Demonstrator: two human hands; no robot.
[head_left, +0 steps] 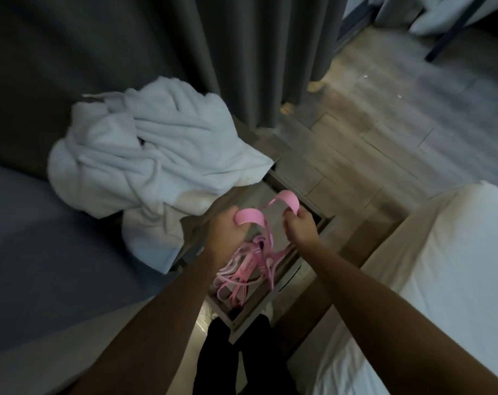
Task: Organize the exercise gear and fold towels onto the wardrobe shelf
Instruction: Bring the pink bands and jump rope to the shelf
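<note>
No writing can be read

The head view is dim and motion-blurred. The pink exercise bands [242,269], the white towels [145,149] and the open drawer [285,280] show no letters, numbers, labels or logos that can be made out.

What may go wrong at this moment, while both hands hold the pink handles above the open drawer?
1. The pink bands hang in a tangled bunch under the left hand and right hand, which grip their handles. Pulling may tighten the tangle or snag a loop on the drawer wall.
2. The crumpled towels overhang the drawer's edge and may slide into it or onto the floor.
</note>
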